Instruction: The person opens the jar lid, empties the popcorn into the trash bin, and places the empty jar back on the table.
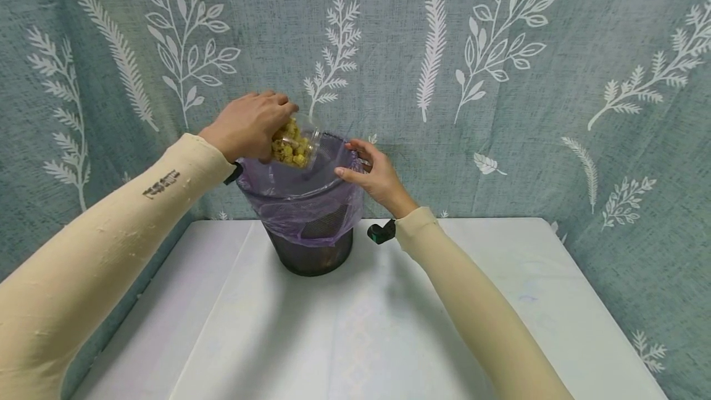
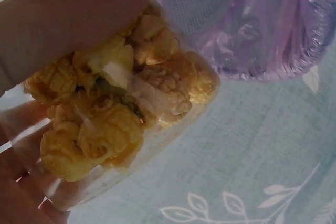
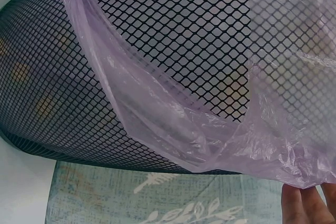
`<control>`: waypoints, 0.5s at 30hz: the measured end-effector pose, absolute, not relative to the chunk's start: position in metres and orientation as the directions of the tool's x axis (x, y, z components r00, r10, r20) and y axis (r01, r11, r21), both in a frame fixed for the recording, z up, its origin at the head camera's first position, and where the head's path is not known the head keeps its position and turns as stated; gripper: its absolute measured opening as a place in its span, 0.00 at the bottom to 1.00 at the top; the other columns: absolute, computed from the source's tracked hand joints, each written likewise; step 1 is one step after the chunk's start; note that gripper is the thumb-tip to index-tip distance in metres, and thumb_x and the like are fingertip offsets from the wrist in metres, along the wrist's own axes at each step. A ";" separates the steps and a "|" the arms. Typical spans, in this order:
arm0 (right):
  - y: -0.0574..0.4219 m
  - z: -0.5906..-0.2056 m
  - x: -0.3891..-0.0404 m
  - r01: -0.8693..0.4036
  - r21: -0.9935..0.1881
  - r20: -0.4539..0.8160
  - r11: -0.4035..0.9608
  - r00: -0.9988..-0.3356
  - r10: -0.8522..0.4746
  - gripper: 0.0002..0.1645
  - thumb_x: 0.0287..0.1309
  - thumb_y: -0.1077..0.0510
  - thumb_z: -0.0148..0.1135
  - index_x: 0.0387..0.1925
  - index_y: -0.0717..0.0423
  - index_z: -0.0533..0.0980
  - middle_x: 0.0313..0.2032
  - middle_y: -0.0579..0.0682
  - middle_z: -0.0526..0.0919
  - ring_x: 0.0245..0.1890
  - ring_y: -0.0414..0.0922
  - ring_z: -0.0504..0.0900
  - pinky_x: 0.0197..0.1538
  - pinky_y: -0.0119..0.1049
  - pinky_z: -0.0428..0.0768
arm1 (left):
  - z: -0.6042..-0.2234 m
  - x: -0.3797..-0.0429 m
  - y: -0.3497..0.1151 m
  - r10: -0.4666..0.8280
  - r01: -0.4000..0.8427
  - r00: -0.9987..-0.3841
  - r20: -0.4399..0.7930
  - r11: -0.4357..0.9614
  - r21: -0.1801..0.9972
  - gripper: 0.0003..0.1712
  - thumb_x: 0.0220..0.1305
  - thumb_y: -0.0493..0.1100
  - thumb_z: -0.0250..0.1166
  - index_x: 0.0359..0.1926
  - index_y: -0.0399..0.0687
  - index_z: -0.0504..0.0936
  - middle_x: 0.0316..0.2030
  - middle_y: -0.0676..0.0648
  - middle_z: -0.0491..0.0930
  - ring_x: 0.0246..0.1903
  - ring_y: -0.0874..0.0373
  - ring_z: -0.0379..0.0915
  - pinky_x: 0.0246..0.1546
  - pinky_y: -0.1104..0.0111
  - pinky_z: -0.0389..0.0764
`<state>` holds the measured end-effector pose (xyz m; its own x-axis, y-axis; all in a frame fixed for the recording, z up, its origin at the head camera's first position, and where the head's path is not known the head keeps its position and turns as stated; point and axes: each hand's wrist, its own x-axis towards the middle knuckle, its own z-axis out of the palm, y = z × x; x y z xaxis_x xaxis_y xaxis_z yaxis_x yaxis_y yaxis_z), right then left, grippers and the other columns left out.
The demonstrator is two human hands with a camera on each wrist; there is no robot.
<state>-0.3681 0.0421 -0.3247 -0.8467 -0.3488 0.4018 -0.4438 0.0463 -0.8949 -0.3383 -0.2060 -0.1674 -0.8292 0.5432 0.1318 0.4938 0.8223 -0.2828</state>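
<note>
My left hand (image 1: 252, 122) grips a clear plastic jar (image 1: 307, 131) of yellow caramel popcorn (image 1: 291, 144), tilted with its mouth to the right over a black mesh trash can (image 1: 311, 261). In the left wrist view, the thumb (image 2: 79, 19) lies across the jar's side and popcorn (image 2: 110, 135) fills much of it. A thin purple trash bag (image 1: 294, 208) lines the can and folds over its rim. My right hand (image 1: 380, 178) holds the bag-covered rim on the right side. The right wrist view shows fingertips (image 3: 302, 203) against the bag (image 3: 173, 129).
The can stands on a white table (image 1: 389, 326), towards its back edge. Behind hangs a grey-green curtain (image 1: 383, 66) with white leaf prints. Faint yellowish patches show through the mesh (image 3: 47, 77) in the right wrist view.
</note>
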 end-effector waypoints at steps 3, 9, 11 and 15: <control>0.042 -0.324 -0.368 -0.446 -0.894 0.404 0.048 -0.846 -0.347 0.43 0.68 0.57 0.71 0.78 0.60 0.62 0.73 0.54 0.71 0.73 0.50 0.68 0.75 0.49 0.65 | -0.167 -0.338 -0.204 0.552 0.503 -0.822 0.140 0.818 -0.279 0.48 0.32 0.27 0.79 0.62 0.35 0.76 0.53 0.36 0.79 0.56 0.35 0.73 0.64 0.40 0.71; 0.043 -0.325 -0.368 -0.447 -0.894 0.405 0.045 -0.844 -0.351 0.44 0.68 0.57 0.71 0.78 0.60 0.62 0.73 0.55 0.71 0.73 0.51 0.68 0.75 0.49 0.65 | -0.166 -0.335 -0.200 0.551 0.502 -0.824 0.129 0.817 -0.283 0.47 0.32 0.28 0.80 0.62 0.34 0.76 0.54 0.35 0.79 0.58 0.35 0.73 0.65 0.41 0.70; 0.042 -0.325 -0.368 -0.445 -0.895 0.404 0.042 -0.845 -0.352 0.44 0.67 0.57 0.72 0.78 0.60 0.62 0.73 0.55 0.71 0.74 0.50 0.68 0.75 0.49 0.65 | -0.166 -0.334 -0.200 0.548 0.499 -0.828 0.121 0.817 -0.288 0.47 0.33 0.28 0.81 0.62 0.34 0.76 0.55 0.34 0.79 0.59 0.34 0.73 0.66 0.41 0.70; 0.042 -0.325 -0.369 -0.447 -0.894 0.407 0.035 -0.842 -0.355 0.44 0.67 0.58 0.72 0.78 0.61 0.62 0.73 0.55 0.71 0.74 0.50 0.68 0.75 0.48 0.66 | -0.165 -0.333 -0.200 0.546 0.497 -0.830 0.115 0.817 -0.293 0.48 0.33 0.28 0.81 0.62 0.34 0.76 0.56 0.34 0.79 0.61 0.33 0.73 0.67 0.41 0.69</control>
<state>-0.3686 0.0417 -0.3247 -0.8416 -0.3551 0.4069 -0.4468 0.0347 -0.8940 -0.3333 -0.1998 -0.1655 -0.8301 0.5456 0.1154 0.4965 0.8172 -0.2926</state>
